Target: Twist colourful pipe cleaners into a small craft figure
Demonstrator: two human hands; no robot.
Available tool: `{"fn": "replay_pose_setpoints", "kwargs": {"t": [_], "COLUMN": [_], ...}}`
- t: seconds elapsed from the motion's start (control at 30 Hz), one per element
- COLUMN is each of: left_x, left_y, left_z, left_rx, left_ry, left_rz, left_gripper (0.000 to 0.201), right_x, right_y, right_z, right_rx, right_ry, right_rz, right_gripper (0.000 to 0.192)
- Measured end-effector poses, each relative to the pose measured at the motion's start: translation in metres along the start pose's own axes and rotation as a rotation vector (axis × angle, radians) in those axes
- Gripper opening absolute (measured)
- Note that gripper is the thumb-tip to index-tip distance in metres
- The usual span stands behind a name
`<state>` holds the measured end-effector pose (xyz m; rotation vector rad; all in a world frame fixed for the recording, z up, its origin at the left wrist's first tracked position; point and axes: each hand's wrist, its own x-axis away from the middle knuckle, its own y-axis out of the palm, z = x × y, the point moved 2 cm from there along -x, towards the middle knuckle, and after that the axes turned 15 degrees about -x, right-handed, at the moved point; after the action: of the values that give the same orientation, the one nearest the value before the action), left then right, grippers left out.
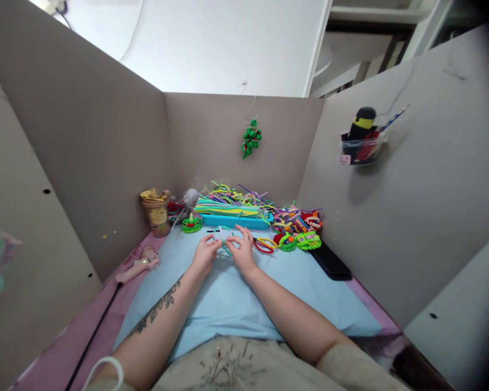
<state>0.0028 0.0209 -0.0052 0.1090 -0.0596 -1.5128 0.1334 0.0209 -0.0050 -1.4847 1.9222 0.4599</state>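
Observation:
Over the light blue cloth, both of my hands hold a small piece made of pipe cleaners [222,233], pale lilac in the middle with teal loops around it. My left hand [206,254] pinches its left side between thumb and fingers. On the other side, my right hand [243,248] grips the lower right of it, with some fingers raised. Scissors [264,245] with red and yellow handles lie just right of my right hand. Behind the hands stands a blue tray [237,221] heaped with pipe cleaners [228,207] in many colours.
Green finished figures lie left [192,223] and right [308,240] of the tray. A black flat case [330,263] is at the right edge. On the left are a lidded cup [156,214] and a pink glue gun [140,265] with a black cord. Grey panels [244,136] enclose three sides.

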Motion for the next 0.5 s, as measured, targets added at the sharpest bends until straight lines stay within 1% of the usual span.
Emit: {"fn": "replay_pose_setpoints", "kwargs": {"t": [0.1, 0.3, 0.4, 0.5], "left_x": [0.0004, 0.0004, -0.0001, 0.0004], "left_y": [-0.0005, 0.0007, 0.0016, 0.0014], "left_z": [0.0002, -0.0018, -0.003, -0.0011], "left_rx": [0.02, -0.005, -0.05, -0.096], "left_ry": [-0.018, -0.003, 0.055, 0.158], "left_rz": [0.002, -0.016, -0.002, 0.057], "left_gripper": [0.063, 0.063, 0.064, 0.066], "right_x": [-0.0007, -0.0024, -0.003, -0.004], "right_y": [-0.0005, -0.0017, -0.001, -0.0006], "right_z": [-0.0021, -0.0049, -0.0038, -0.0024], "right_rx": [0.043, 0.112, 0.147, 0.153], "right_ry": [-0.02, 0.0, 0.036, 0.063], "right_rz": [-0.019, -0.065, -0.062, -0.068], "right_gripper": [0.007, 0.007, 0.008, 0.009]}}
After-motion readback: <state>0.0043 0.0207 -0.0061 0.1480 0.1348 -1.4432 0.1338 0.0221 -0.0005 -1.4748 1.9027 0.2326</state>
